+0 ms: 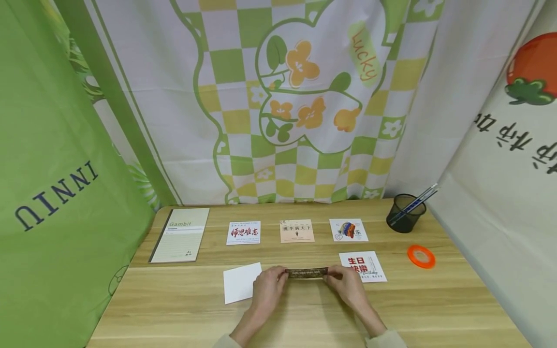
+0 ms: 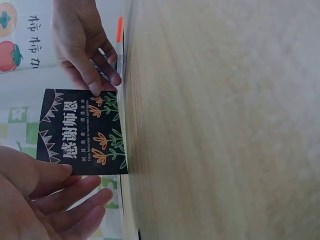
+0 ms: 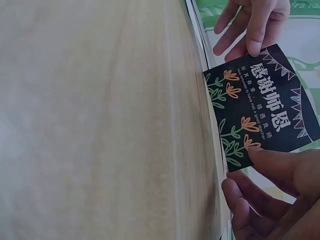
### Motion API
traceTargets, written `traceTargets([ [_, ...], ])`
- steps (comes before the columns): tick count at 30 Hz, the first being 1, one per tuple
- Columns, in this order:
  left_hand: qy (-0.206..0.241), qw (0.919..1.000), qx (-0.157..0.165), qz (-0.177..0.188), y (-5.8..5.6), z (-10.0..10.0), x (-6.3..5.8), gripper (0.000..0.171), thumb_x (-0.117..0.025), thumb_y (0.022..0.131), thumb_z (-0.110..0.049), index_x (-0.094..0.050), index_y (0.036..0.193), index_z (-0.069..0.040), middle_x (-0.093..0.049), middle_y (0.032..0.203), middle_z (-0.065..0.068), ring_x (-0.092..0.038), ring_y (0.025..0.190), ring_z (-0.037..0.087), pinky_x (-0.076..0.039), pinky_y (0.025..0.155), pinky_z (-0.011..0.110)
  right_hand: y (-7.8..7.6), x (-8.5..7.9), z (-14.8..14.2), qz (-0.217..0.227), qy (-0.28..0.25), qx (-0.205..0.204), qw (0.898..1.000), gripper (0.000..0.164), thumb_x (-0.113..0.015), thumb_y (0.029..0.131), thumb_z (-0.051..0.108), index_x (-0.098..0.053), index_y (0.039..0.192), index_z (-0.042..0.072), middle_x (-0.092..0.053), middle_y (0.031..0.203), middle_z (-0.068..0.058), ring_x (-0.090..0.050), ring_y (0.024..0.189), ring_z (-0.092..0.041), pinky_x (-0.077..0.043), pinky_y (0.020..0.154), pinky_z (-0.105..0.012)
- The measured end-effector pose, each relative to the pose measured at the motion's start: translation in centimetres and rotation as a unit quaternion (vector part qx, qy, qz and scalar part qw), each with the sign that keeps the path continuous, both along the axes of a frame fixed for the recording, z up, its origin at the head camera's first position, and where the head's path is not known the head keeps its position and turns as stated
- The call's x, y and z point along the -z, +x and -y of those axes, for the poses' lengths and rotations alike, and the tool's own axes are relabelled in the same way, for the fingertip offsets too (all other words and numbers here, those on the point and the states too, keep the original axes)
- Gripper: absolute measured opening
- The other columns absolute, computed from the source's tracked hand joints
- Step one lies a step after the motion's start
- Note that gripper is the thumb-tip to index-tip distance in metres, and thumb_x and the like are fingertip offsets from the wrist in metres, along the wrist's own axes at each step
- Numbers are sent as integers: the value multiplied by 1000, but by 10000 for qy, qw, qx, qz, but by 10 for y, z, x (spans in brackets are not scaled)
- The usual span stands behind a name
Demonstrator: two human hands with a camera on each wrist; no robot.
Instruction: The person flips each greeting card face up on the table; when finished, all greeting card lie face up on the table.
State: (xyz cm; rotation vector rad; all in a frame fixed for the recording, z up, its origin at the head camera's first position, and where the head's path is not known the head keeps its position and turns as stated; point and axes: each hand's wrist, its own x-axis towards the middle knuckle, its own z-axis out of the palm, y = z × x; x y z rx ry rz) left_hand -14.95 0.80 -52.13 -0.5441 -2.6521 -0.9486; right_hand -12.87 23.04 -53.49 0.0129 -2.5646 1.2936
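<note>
Both hands hold a black greeting card [image 1: 306, 273] between them, seen steeply from above in the head view. Its printed face, with white lettering, bunting and orange flowers, shows in the left wrist view, where the card [image 2: 82, 132] stands close to the table surface. My left hand [image 1: 267, 289] pinches one side edge between thumb and fingers. At the opposite side edge, my right hand [image 1: 348, 286] pinches it likewise. A blank white card [image 1: 238, 284] lies beside the left hand. Behind the right hand, a white card with red lettering [image 1: 375, 270] is partly covered.
Three printed cards lie in a row farther back: one with red script [image 1: 243, 233], a beige one [image 1: 297, 231] and a colourful one [image 1: 349, 230]. A notebook [image 1: 180, 239] is at the left. Rightward are a black mesh pen cup [image 1: 402, 220] with pens and an orange ring [image 1: 421, 256].
</note>
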Motion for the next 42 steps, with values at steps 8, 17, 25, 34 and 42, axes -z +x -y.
traceTargets([
  [8,-17,9998,-24,172,-1,-1,2,5,-68,87,-10,-72,88,-6,-72,82,6,-66,68,15,-52,55,27,0,-4,3,458,112,212,9987,12,-77,76,4,-75,88,8,-73,87,-7,-67,83,-22,-52,80,-40],
  [17,72,9992,-74,375,-2,-2,5,12,-67,87,-7,-72,98,-5,-71,77,4,-63,64,12,-51,54,26,0,-5,4,391,102,192,9990,13,-77,77,5,-74,90,5,-73,89,-11,-67,84,-25,-54,79,-42],
  [25,312,9975,9,634,-3,-2,5,30,-68,86,-6,-67,116,-3,-68,74,1,-54,56,4,-45,50,21,-3,-4,4,290,50,287,9992,15,-77,77,5,-74,91,4,-73,87,-11,-67,78,-22,-55,74,-35],
  [34,695,9937,-57,881,-4,-4,8,30,-68,86,-7,-66,115,-1,-67,73,-1,-49,53,1,-43,48,18,-3,-6,7,421,-265,351,9981,16,-76,77,2,-72,92,-1,-69,75,-5,-59,64,-12,-50,60,-22],
  [42,1102,9873,-197,1130,-7,-7,12,34,-69,84,-4,-64,117,3,-62,69,-3,-47,52,1,-42,47,19,-5,-3,9,433,-423,296,9977,37,-74,76,-4,-64,112,-8,-67,78,-7,-59,65,-13,-51,60,-22],
])
